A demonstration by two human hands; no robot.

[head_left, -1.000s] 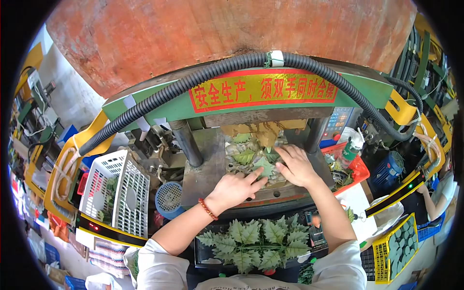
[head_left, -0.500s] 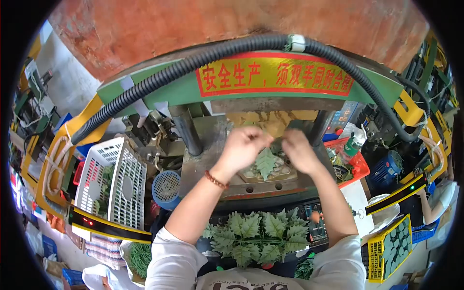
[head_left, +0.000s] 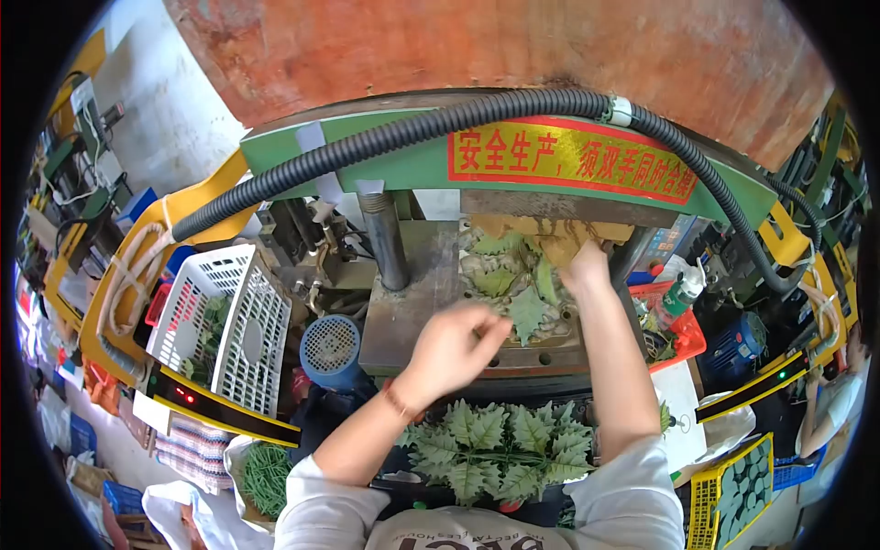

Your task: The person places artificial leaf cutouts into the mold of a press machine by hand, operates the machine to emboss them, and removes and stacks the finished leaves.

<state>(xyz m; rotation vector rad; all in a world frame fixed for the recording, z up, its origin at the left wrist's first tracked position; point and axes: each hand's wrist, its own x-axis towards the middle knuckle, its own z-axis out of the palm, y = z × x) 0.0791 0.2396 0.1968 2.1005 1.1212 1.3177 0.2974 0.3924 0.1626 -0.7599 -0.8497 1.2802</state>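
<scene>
My left hand (head_left: pixel 456 350) is over the front edge of the press bed, slightly blurred. Its thumb stands apart from the loosely bent fingers, and nothing shows between them. My right hand (head_left: pixel 588 266) reaches into the back right of the mould (head_left: pixel 562 332), under the upper plate; its fingertips are hidden. Several green artificial leaves lie on the mould: one front leaf (head_left: pixel 527 313) points toward me, with another leaf (head_left: pixel 495 281) behind it to the left. Nearer my body is a stack of pale green leaf sprays (head_left: pixel 495 449).
The press's steel guide post (head_left: pixel 383 240) stands left of the mould. A white basket (head_left: pixel 247 339) and a blue perforated cylinder (head_left: pixel 330 350) are on the left. On the right are a red basket (head_left: pixel 689 335), a spray bottle (head_left: pixel 683 291) and a yellow crate (head_left: pixel 704 500).
My left hand has drawn back from the mould toward me. My right hand has gone deeper toward the back right. More leaves now show on the mould, and the view has shifted.
</scene>
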